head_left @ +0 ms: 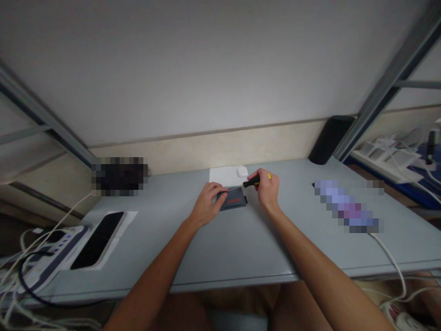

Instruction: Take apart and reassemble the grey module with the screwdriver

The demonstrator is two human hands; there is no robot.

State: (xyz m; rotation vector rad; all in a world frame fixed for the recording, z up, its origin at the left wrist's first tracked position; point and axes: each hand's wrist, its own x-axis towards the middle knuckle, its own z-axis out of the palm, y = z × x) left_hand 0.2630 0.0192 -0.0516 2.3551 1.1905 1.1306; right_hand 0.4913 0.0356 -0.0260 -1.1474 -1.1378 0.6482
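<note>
A flat dark grey box [235,198] with reddish marking and a row of small slots along its near edge lies on the desk in front of me. My left hand [206,205] is closed on its left end, thumb and fingers near the far left corner. In my right hand [268,187] is a screwdriver [252,181] with a black and yellow handle, held nearly level. Its thin shaft points left across the box's far edge, and the tip ends by my left fingertips. Whether it sits on a screw cannot be made out.
Behind the box lie a white sheet [222,173] and a small white case [242,172]. A phone [99,241] and a power strip [55,262] with cables are at left. A black cylinder [330,140] stands at back right, near a blurred-out device [344,204] with a cable.
</note>
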